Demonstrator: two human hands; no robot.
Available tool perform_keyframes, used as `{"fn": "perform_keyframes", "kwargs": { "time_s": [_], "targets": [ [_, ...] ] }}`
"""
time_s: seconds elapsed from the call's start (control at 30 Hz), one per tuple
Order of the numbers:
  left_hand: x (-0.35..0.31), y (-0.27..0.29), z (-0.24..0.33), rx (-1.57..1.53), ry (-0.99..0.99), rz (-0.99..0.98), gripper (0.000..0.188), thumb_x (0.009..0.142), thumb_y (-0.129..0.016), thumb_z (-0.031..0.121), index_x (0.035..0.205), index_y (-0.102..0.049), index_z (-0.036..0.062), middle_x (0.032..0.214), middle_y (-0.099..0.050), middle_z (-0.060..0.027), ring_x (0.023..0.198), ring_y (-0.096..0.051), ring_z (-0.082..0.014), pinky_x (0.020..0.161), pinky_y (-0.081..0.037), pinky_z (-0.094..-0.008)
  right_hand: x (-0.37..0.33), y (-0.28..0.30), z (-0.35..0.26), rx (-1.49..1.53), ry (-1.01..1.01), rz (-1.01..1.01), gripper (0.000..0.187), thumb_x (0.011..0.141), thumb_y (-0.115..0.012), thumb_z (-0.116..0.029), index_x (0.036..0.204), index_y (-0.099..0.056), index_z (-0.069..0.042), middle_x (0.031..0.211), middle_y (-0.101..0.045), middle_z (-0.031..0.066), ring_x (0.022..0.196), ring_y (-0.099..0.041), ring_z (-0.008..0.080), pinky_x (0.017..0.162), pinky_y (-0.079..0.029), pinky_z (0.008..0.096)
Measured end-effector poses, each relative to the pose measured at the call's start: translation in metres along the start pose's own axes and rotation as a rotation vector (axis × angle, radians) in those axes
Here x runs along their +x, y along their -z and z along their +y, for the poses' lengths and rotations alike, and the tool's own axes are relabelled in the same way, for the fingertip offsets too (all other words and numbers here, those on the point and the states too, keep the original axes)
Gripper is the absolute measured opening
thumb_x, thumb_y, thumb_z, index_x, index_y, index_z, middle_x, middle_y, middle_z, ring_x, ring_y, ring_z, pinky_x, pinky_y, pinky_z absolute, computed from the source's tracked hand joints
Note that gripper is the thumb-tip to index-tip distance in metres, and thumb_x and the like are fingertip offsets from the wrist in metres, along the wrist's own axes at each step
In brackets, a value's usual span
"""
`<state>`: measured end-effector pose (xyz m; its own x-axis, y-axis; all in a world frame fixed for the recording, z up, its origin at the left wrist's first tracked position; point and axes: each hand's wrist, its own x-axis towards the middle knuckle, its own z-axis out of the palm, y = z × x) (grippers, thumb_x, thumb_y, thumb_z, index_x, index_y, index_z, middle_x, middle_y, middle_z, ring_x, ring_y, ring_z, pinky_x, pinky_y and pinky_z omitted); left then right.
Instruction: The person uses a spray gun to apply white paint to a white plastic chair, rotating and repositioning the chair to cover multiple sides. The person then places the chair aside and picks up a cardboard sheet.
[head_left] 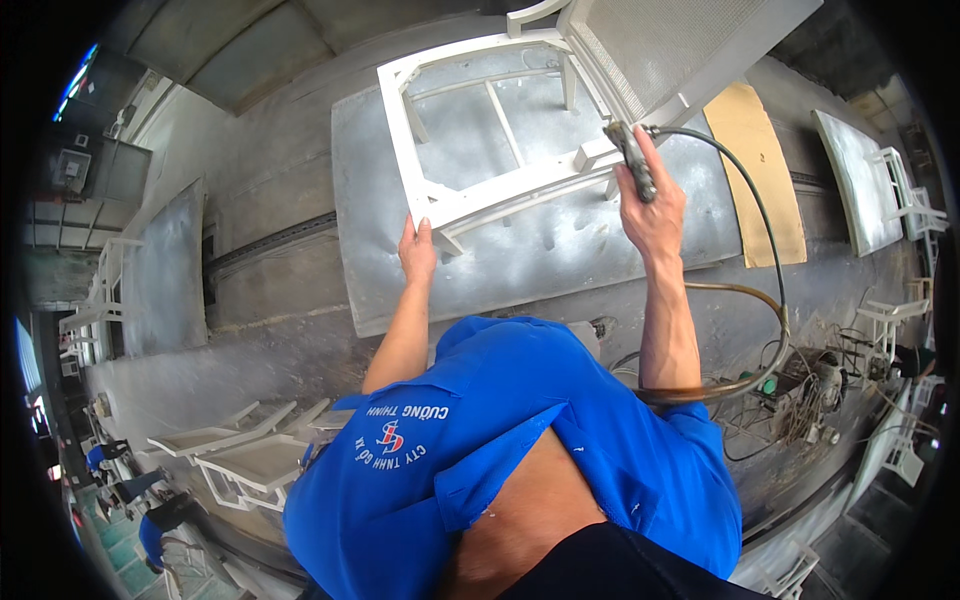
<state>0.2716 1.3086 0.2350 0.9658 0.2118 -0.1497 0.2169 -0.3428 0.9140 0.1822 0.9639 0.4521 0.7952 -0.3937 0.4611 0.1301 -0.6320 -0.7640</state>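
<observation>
A white chair frame (395, 130) without a seat panel stands on a grey metal-topped platform (360, 290). Its woven back panel (670, 50) leans off toward the upper right. My left hand (417, 250) pinches the frame's near left corner, thumb on top. In my right hand (655, 215) is a dark hose-fed gun (637, 165), held beside the near right part of the chair, where seat and back meet. A black hose (755, 190) leads off the gun and curves down to the right. I cannot see any spray coming out of it.
Brown cardboard (765, 180) lies by the platform's right end. More metal-topped platforms stand left (165, 270) and right (860, 180), with white chairs near them. A tangle of hoses and machinery (810, 390) sits at the lower right. People (155, 535) are at the far lower left.
</observation>
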Motion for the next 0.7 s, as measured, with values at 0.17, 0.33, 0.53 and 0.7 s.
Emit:
{"fn": "perform_keyframes", "kwargs": {
  "time_s": [0.17, 0.33, 0.53, 0.7],
  "targets": [
    [0.008, 0.012, -0.001, -0.02, -0.033, -0.119, 0.06, 0.103, -0.063, 0.036, 0.151, -0.051, 0.0016, 0.143, -0.062, -0.0211, 0.13, -0.06, -0.0303, 0.108, -0.045, -0.0388, -0.002, -0.048, -0.007, 0.095, 0.042, -0.033, 0.059, 0.092, -0.075, -0.009, 0.147, -0.058, -0.02, 0.115, -0.074, 0.0196, 0.102, -0.074, 0.0328, 0.086, -0.058, 0.0402],
    [0.01, 0.012, -0.005, -0.045, -0.048, -0.133, 0.063, 0.103, -0.062, 0.036, 0.15, -0.049, -0.0035, 0.143, -0.062, -0.0213, 0.132, -0.058, -0.0309, 0.11, -0.044, -0.0389, -0.019, -0.089, -0.03, 0.252, 0.145, -0.1, 0.059, 0.091, -0.075, -0.008, 0.146, -0.059, -0.018, 0.124, -0.072, 0.0187, 0.11, -0.072, 0.0348, 0.092, -0.058, 0.0401],
    [0.006, 0.016, 0.008, -0.033, -0.099, -0.171, 0.058, 0.105, -0.061, 0.032, 0.151, -0.049, -0.002, 0.142, -0.063, -0.0201, 0.13, -0.06, -0.0295, 0.108, -0.044, -0.0382, -0.026, -0.101, -0.034, 0.259, 0.069, -0.074, 0.057, 0.091, -0.075, -0.008, 0.144, -0.06, -0.016, 0.123, -0.072, 0.019, 0.113, -0.07, 0.0357, 0.093, -0.057, 0.0399],
    [0.005, 0.018, 0.016, -0.038, -0.075, -0.219, 0.056, 0.104, -0.062, 0.03, 0.151, -0.05, -0.0001, 0.14, -0.064, -0.0185, 0.128, -0.06, -0.028, 0.108, -0.044, -0.037, -0.018, -0.078, -0.026, 0.194, -0.04, 0.094, 0.056, 0.091, -0.075, -0.008, 0.145, -0.06, -0.015, 0.124, -0.072, 0.0193, 0.115, -0.07, 0.0335, 0.095, -0.056, 0.0381]
  ]
}}
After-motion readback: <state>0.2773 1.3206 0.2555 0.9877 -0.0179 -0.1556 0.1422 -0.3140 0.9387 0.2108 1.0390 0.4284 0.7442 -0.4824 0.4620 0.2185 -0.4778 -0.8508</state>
